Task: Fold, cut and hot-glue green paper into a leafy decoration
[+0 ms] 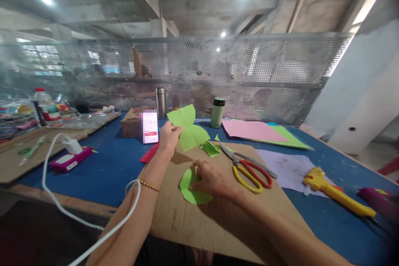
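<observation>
My left hand (pixel 170 136) pinches a light green paper cutout (pixel 188 129) with rounded lobes and fold creases, raised above the cardboard. Below it, my right hand (pixel 210 177) rests over a rounded green paper piece (pixel 189 189) lying on the cardboard sheet (pixel 199 224). Its thumb and fingers are apart and touch the paper; the palm covers part of it. Scissors (pixel 249 170) with one yellow and one red handle lie to the right, blades partly spread. Small green paper scraps (pixel 211 149) sit just beyond my right hand.
A lit phone (pixel 150 126) leans on a cardboard box (pixel 130 124). Behind stand a steel flask (pixel 161 103) and a green cup (pixel 217 113). Pink paper (pixel 254 130), lilac paper (pixel 286 169) and a yellow glue gun (pixel 339 193) lie right. A white cable (pixel 50 191) crosses my left forearm.
</observation>
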### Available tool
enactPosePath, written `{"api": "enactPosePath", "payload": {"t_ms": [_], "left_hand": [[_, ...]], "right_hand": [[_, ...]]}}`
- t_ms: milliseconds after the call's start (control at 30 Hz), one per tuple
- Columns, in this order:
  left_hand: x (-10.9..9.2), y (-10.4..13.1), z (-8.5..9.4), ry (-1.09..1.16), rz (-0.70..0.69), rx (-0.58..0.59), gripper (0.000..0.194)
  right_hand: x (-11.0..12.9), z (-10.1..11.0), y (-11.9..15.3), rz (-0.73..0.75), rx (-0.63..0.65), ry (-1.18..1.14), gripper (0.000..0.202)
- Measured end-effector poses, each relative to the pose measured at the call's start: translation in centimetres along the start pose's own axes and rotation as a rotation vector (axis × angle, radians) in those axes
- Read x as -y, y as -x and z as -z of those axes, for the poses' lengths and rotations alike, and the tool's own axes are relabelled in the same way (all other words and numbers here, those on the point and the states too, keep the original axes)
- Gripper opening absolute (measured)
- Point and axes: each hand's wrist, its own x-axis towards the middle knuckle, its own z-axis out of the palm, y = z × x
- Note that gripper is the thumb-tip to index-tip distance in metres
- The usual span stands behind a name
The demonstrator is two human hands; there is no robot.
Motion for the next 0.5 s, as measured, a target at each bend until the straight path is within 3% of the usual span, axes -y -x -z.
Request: {"api": "enactPosePath", "payload": {"t_ms": [133,233,400,500], "left_hand": [[0.4,-0.6,0.4,0.000,0.028,-0.031,0.024],[0.7,-0.7,0.5,0.019,0.072,-0.020,0.019],[1.1,-0.2,0.2,0.047,0.109,0.069,0.017],[1.0,0.5,-0.3,0.047,0.088,0.124,0.018]], "right_hand": [[-0.6,0.7,0.4,-0.015,0.013,-0.148,0.021],[-0.7,1.8,1.0,0.015,0.038,-0.277,0.013],[-0.8,4.0,1.6,0.081,-0.081,-0.943,0.017],[-1.5,4.9,1.6,0.020,-0.203,-1.051,0.025]]}}
